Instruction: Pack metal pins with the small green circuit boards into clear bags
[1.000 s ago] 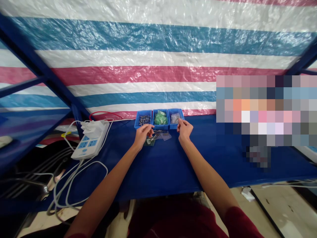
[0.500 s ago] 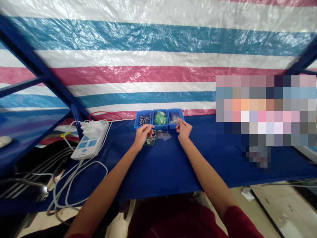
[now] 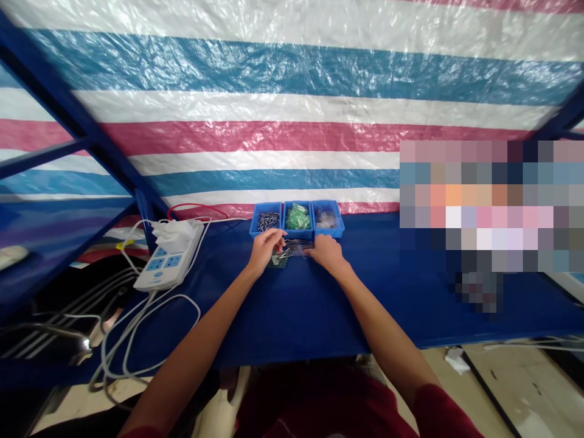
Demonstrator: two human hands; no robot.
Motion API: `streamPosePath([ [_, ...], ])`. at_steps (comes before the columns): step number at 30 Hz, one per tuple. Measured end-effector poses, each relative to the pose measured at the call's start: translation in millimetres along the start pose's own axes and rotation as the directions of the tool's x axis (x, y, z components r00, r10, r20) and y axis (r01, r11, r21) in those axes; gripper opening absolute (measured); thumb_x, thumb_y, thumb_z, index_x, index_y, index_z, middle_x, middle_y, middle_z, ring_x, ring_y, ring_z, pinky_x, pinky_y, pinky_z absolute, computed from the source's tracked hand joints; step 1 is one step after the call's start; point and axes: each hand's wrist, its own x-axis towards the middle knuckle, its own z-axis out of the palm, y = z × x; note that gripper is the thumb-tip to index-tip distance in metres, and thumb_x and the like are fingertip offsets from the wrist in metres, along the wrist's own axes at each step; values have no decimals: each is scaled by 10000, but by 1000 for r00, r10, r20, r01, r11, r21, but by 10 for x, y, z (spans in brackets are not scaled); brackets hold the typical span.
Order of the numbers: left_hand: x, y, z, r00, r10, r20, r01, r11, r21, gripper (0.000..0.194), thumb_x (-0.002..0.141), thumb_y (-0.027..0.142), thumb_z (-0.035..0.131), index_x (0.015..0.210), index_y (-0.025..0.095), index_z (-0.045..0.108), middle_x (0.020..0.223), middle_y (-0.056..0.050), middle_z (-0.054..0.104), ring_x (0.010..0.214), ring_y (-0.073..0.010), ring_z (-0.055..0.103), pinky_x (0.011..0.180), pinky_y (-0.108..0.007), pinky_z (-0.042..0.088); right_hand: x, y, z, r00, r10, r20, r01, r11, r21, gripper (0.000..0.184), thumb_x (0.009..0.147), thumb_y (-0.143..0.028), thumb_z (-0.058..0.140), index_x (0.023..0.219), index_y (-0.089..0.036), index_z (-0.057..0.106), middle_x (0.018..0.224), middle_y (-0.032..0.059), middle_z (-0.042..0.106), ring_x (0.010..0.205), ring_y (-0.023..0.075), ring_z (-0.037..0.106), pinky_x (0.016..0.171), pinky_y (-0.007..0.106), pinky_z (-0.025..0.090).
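My left hand is closed in front of the left bin, its fingers curled towards the thumb. Anything in that grip is too small to make out. My right hand reaches inward with bent fingers, its tips at the edge of a small clear plastic bag. Whether it pinches the bag or a small piece cannot be told. Between the hands lie several thin metal pieces. A dark green piece lies under and beside my left hand.
Three blue bins stand in a row: dark metal pieces left, green packets in the middle, clear pieces right. On the left of the blue table lie a white power strip and looped cables. A blurred-out patch covers the right.
My right hand has moved from the front of the right bin leftward and down to the clear bag. My left hand has stayed nearly in place. The view has shifted slightly.
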Motion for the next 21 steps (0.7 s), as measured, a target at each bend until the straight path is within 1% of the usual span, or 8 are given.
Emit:
streamPosePath([
  [3, 4, -11, 1, 1000, 3, 14, -3, 1000, 11, 326, 789, 476, 649, 805, 152, 678, 627, -11, 585, 502, -99, 513, 488, -227, 400, -11, -10, 39, 1000, 14, 27, -13, 999, -46, 174, 779, -254, 690, 907, -139, 665, 992, 202, 673, 935, 321, 658, 747, 381, 494],
  [6, 11, -32, -6, 1000, 5, 14, -5, 1000, 18, 325, 791, 476, 648, 805, 153, 681, 628, -11, 585, 502, -100, 515, 487, -227, 401, 9, 6, 21, 998, 35, 52, -33, 998, -45, 108, 783, -167, 622, 877, -144, 671, 981, 199, 682, 911, 329, 661, 714, 378, 487],
  [10, 21, -57, -22, 1000, 18, 8, -18, 999, 44, 330, 799, 479, 635, 796, 152, 680, 631, -10, 587, 499, -99, 514, 489, -227, 411, 38, 21, -54, 999, 34, -31, -34, 999, 1, 124, 755, -110, 568, 803, -157, 672, 889, 164, 691, 832, 296, 654, 664, 338, 450],
  [13, 22, -61, -22, 998, 57, -9, -56, 993, 107, 335, 793, 473, 639, 883, 154, 687, 761, -39, 652, 553, -107, 543, 496, -219, 426, 38, 0, -87, 984, -93, -154, 112, 987, 117, 76, 769, -164, 577, 769, -186, 649, 717, 68, 659, 730, 230, 622, 637, 292, 405],
  [16, 16, -60, -8, 997, 73, 18, -75, 983, 167, 442, 777, 465, 656, 1108, 172, 650, 1043, -87, 683, 693, -144, 609, 508, -213, 453, 22, -34, -57, 937, -252, -243, 309, 921, 236, 40, 799, -219, 599, 774, -196, 620, 555, -21, 547, 574, 160, 541, 593, 256, 353],
  [17, 15, -61, -5, 997, 70, 33, -75, 981, 181, 470, 777, 465, 655, 1146, 174, 637, 1087, -94, 678, 729, -157, 622, 512, -215, 461, 15, -43, -35, 921, -290, -261, 357, 895, 266, 48, 807, -231, 604, 774, -197, 613, 526, -39, 509, 537, 145, 509, 577, 249, 337],
  [19, 15, -70, -6, 996, 76, 43, -83, 973, 214, 434, 778, 469, 651, 1083, 161, 668, 1039, -92, 697, 750, -174, 633, 521, -223, 469, 3, -56, 19, 899, -335, -281, 415, 857, 306, 63, 811, -244, 615, 767, -200, 606, 501, -58, 458, 499, 129, 459, 555, 243, 309],
  [21, 19, -82, -17, 993, 115, 25, -117, 960, 254, 352, 776, 464, 653, 923, 149, 708, 921, -77, 715, 744, -182, 637, 545, -237, 477, -5, -64, 69, 891, -354, -283, 437, 836, 332, 67, 803, -242, 627, 755, -203, 601, 495, -67, 439, 488, 121, 433, 549, 240, 295],
])
